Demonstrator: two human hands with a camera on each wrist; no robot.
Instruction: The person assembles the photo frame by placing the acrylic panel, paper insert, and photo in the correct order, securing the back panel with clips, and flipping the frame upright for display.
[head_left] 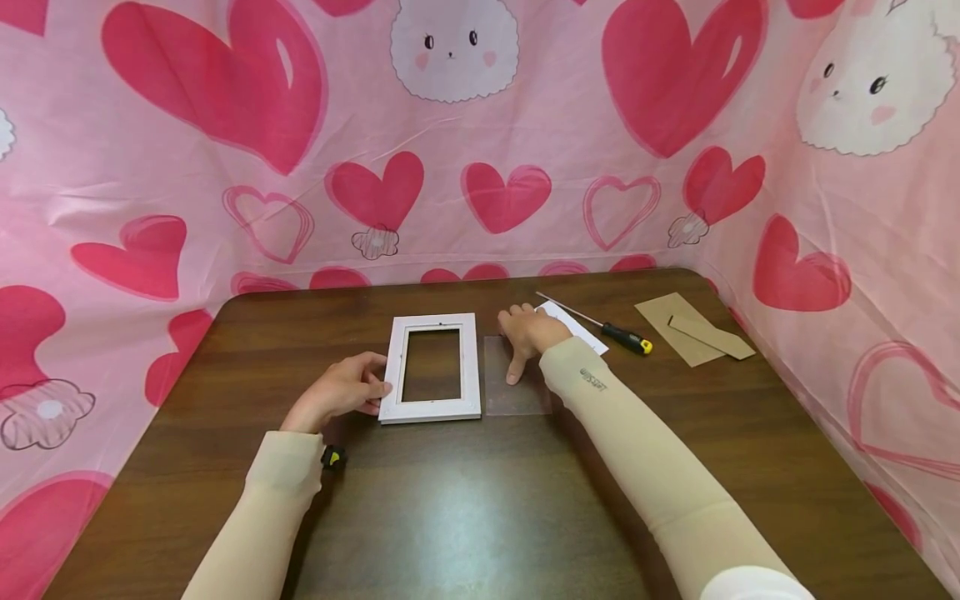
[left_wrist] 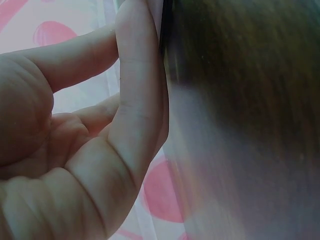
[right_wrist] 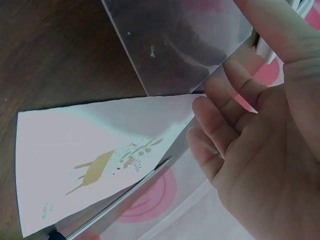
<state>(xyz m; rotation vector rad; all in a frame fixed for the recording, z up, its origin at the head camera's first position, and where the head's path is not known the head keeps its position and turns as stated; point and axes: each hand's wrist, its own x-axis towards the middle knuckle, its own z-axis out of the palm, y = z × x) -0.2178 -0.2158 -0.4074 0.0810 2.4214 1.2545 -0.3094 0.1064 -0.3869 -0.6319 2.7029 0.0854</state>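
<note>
A white picture frame [head_left: 429, 410] lies on the table, its opening showing bare wood. My left hand [head_left: 341, 390] pinches its left edge, thumb on top and fingers at the side; the left wrist view shows mostly the curled fingers [left_wrist: 137, 95] of that hand. Just right of the frame a clear sheet [head_left: 517, 400] lies flat. Over it is my right hand [head_left: 531, 333], thumb across the sheet and fingers loosely spread past its far edge. In the right wrist view the fingertips come near the edge of the sheet [right_wrist: 175, 45] and a white printed card [right_wrist: 60, 150].
A screwdriver [head_left: 626, 339] with a black and yellow handle lies right of my right hand, its shaft across the card [head_left: 592, 337]. Farther right is a brown backing board [head_left: 682, 308] with a stand leg [head_left: 712, 335]. Pink heart-print cloth [head_left: 502, 200] hangs around the table.
</note>
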